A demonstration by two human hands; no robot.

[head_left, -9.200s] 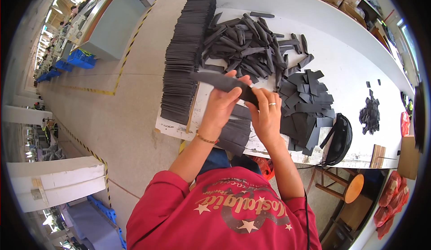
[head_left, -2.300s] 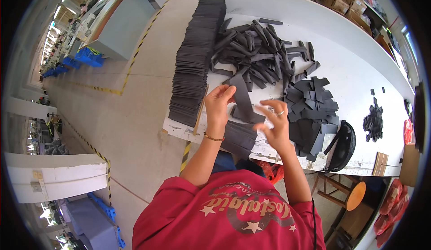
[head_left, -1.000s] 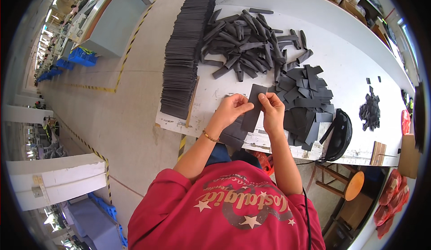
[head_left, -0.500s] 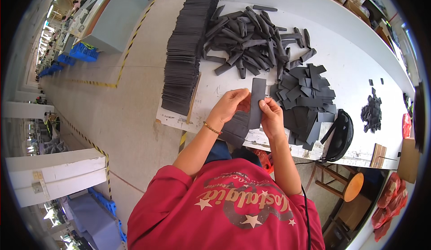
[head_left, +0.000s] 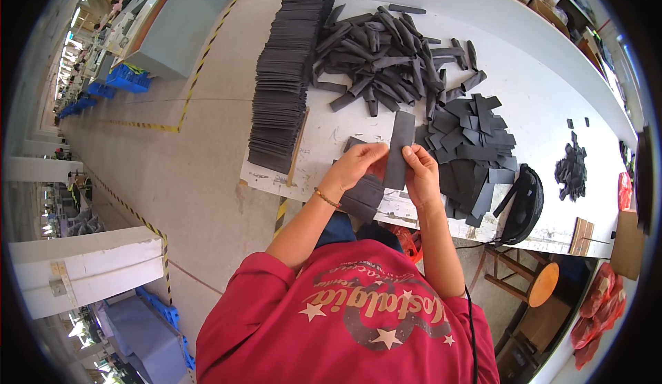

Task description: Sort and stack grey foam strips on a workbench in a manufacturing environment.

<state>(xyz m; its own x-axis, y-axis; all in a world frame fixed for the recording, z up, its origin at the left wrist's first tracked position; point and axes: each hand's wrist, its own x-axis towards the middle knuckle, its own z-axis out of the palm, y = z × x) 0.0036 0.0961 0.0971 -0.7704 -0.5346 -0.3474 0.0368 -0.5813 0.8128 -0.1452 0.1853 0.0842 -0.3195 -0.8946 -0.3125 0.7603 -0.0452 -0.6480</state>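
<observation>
A flat dark grey fabric strip [head_left: 399,151] is held upright between my hands above the table's near edge. My left hand [head_left: 360,165] pinches its left edge with thumb and fingertips. On the right edge, the thumb of my right hand [head_left: 421,173] presses against fingers behind the strip. Under my left hand and wrist lie dark folded fabric pieces [head_left: 361,199], partly covered by the hand. To the right of my right hand is a loose heap of flat dark strips [head_left: 469,139]. Beyond my hands spreads a pile of rolled dark fabric tubes [head_left: 376,56].
A long, tight stack of dark folded fabric [head_left: 286,74] lines the white table's [head_left: 531,108] left side. A black pouch [head_left: 522,208] sits at the near right edge, with a small heap of dark scraps [head_left: 571,170] farther right. Below stands a wooden stool [head_left: 543,284].
The strip has turned to show more of its flat face and leans slightly right. Both hands have shifted a little, and more of the folded pieces shows beyond my left hand.
</observation>
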